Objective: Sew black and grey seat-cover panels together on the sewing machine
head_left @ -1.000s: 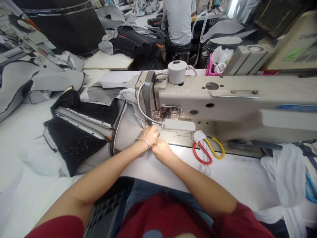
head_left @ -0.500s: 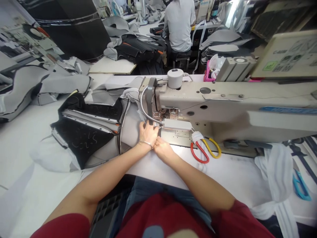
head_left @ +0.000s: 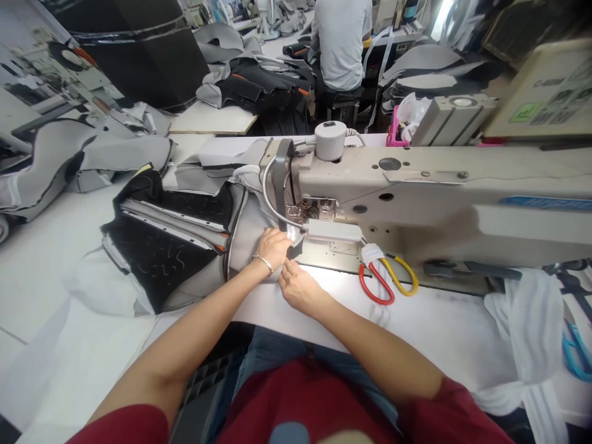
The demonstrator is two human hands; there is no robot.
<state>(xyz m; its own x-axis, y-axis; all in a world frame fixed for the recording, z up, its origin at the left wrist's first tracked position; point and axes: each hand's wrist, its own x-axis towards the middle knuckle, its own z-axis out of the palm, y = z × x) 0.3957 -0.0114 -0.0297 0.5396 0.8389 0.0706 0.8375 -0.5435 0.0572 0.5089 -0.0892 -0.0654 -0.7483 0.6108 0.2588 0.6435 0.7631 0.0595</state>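
Note:
My left hand (head_left: 272, 248), with a thin metal bangle on the wrist, lies on a grey upholstery panel (head_left: 247, 237) and holds it down just left of the sewing machine's presser foot (head_left: 296, 223). My right hand (head_left: 300, 288) is just below it, its fingertips near the panel's edge by the needle plate (head_left: 328, 254). A dark flap with a pale edge (head_left: 295, 243) sticks out by the foot. The needle itself is hidden. The panel joins a black and grey seat cover (head_left: 157, 259) lying to the left.
The industrial sewing machine's long arm (head_left: 416, 185) stands right of my hands. Red-and-yellow-handled scissors (head_left: 382, 279) lie next to the plate. White cloth (head_left: 527, 327) is heaped at right. Grey and black panels (head_left: 263, 83) are piled beyond, near a seated co-worker (head_left: 341, 46).
My right hand has drawn back from my left, down and to the right. My left hand has shifted slightly along the panel, and a flap now shows by the presser foot.

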